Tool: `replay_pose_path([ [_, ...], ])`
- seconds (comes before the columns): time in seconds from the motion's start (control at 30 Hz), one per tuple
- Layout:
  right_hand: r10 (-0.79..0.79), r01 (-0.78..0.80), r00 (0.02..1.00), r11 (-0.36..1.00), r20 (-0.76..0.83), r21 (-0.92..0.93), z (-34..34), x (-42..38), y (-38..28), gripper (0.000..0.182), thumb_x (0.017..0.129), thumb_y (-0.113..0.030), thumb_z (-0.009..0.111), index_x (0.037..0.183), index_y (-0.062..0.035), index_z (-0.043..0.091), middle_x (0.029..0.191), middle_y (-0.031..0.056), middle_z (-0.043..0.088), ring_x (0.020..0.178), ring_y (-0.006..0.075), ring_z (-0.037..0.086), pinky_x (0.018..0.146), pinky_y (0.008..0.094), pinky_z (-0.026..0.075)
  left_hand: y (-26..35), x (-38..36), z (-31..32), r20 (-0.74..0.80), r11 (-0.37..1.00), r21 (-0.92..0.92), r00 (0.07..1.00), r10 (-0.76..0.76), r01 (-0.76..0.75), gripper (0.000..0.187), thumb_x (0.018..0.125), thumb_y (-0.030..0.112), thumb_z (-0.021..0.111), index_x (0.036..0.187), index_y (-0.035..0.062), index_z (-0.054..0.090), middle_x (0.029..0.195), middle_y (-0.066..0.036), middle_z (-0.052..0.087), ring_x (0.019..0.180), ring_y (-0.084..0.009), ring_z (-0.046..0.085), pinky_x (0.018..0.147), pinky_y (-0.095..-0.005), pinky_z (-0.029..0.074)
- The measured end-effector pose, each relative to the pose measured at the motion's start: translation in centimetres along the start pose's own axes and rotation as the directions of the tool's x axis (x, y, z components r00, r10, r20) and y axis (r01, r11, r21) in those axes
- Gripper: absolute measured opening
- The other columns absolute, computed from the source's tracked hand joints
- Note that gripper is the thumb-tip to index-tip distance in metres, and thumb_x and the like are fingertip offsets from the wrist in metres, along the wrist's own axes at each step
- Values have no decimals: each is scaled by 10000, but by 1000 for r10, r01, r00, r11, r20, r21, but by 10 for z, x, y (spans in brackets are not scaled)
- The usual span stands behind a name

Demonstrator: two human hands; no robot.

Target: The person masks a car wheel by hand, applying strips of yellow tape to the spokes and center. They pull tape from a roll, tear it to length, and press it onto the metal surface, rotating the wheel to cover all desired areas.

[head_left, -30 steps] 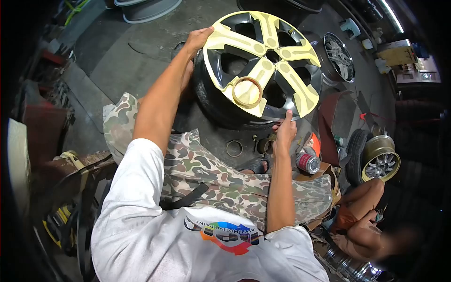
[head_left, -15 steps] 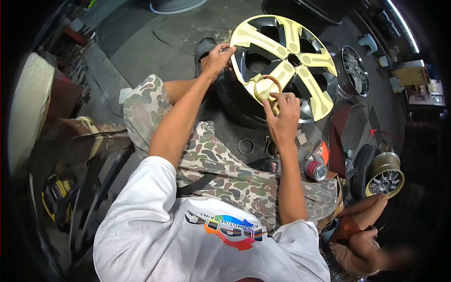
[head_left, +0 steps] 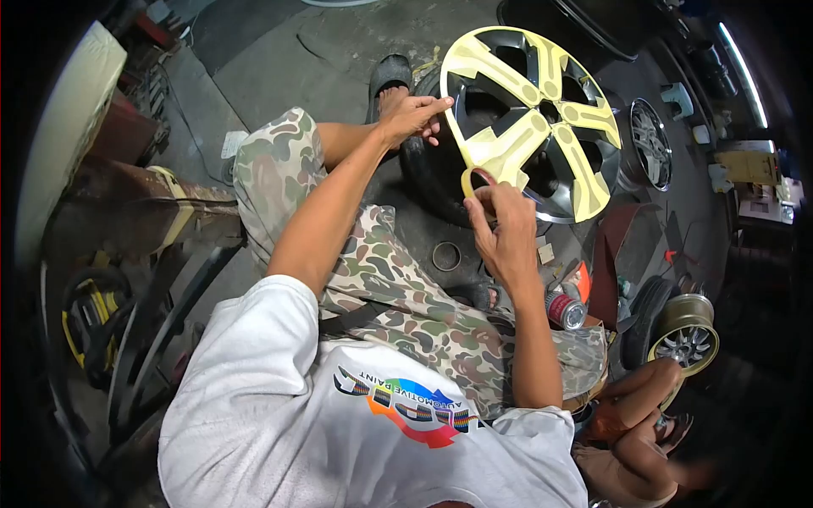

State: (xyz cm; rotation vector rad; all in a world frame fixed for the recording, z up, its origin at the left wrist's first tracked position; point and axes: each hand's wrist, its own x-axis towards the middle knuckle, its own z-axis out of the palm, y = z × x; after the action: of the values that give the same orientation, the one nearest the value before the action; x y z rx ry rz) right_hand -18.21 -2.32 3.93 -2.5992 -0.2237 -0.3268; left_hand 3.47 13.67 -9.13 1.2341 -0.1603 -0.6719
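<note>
The person wears a white short-sleeved T-shirt [head_left: 279, 406] with a rainbow-coloured swirl logo [head_left: 406, 408] and dark lettering printed on the chest, reading upside down from the head view. Below it are baggy camouflage shorts [head_left: 398, 296] in green, brown and cream blotches, with a dark strap [head_left: 347, 317] lying across the lap. A dark sandal [head_left: 388, 74] covers the one foot in view; both forearms and hands are bare.

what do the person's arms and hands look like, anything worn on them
Both arms are bare from the upper arm down. The left hand and right hand wear no gloves, and no watch, ring or wristband shows. The only covering is the short sleeves of a white t-shirt, which has a multicoloured swirl logo with lettering on its front.
</note>
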Motion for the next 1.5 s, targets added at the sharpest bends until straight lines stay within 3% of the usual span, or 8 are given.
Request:
replay_pose_path([
  [0.1, 38, -41, 998, 995, 40, 94, 5, -8, -5, 163, 904, -147, 730, 901, -26, 622, 864, 102, 636, 774, 301, 603, 745, 420, 399, -5, -1, 0, 14, 1000, 13, 1000, -17, 16, 433, 952, 484, 713, 912, 59, 642, 681, -4, 585, 500, -54, 512, 563, -275, 601],
  [0.17, 124, -127, 992, 985, 32, 115, 6, -11, 0, 234, 943, -165, 711, 836, 14, 606, 717, 116, 543, 626, 250, 518, 677, 364, 405, -5, -1, 0, 23, 1000, -10, 1000, -17, 17, 429, 956, 485, 709, 904, 65, 641, 671, 0, 583, 489, -54, 508, 563, -271, 599],
  [0.3, 227, -222, 972, 972, -60, 78, -3, -23, 11, 300, 956, -172, 687, 794, 40, 549, 675, 128, 473, 574, 251, 441, 574, 364, 397, -7, 1, 0, 24, 1000, 13, 999, -25, 25, 432, 968, 488, 691, 895, 64, 649, 667, 2, 580, 482, -54, 503, 551, -267, 594],
  [0.37, 263, -262, 965, 965, -24, 27, -10, -25, 15, 283, 938, -192, 696, 777, 2, 568, 727, 166, 569, 632, 375, 560, 609, 451, 438, -7, 1, 2, 20, 999, 26, 1000, -18, 18, 435, 971, 489, 686, 894, 63, 651, 665, 2, 579, 480, -55, 501, 547, -266, 593],
  [0.8, 273, -272, 961, 962, 38, -28, -3, -40, 33, 305, 953, -221, 675, 785, 13, 575, 739, 169, 576, 642, 379, 566, 610, 445, 434, -18, -19, 22, 13, 998, 65, 1000, -8, 7, 474, 976, 497, 676, 857, 39, 649, 666, -9, 577, 458, -64, 500, 505, -242, 561],
  [0.97, 258, -257, 966, 965, -23, 60, -27, -44, 49, 286, 968, -206, 668, 823, 32, 601, 732, 161, 580, 618, 325, 559, 604, 407, 430, -25, -20, 26, 8, 997, 78, 1000, -9, 9, 479, 981, 499, 668, 863, 35, 637, 642, -2, 569, 452, -62, 501, 498, -237, 552],
  [1.37, 224, -221, 972, 974, 76, -44, -29, -54, 63, 312, 973, -208, 656, 807, 40, 563, 757, 181, 575, 651, 366, 562, 614, 429, 421, -22, -37, 40, 26, 988, 154, 1000, -7, 3, 503, 973, 525, 669, 849, 37, 646, 662, -4, 579, 472, -71, 514, 496, -225, 512],
  [1.5, 335, -338, 933, 941, 129, 4, -39, -56, 75, 322, 974, -224, 657, 818, 44, 569, 761, 176, 580, 658, 349, 566, 628, 419, 431, -29, -44, 50, 62, 988, 153, 998, -2, -7, 495, 977, 512, 670, 854, 32, 650, 663, -1, 574, 492, -63, 508, 503, -229, 514],
])
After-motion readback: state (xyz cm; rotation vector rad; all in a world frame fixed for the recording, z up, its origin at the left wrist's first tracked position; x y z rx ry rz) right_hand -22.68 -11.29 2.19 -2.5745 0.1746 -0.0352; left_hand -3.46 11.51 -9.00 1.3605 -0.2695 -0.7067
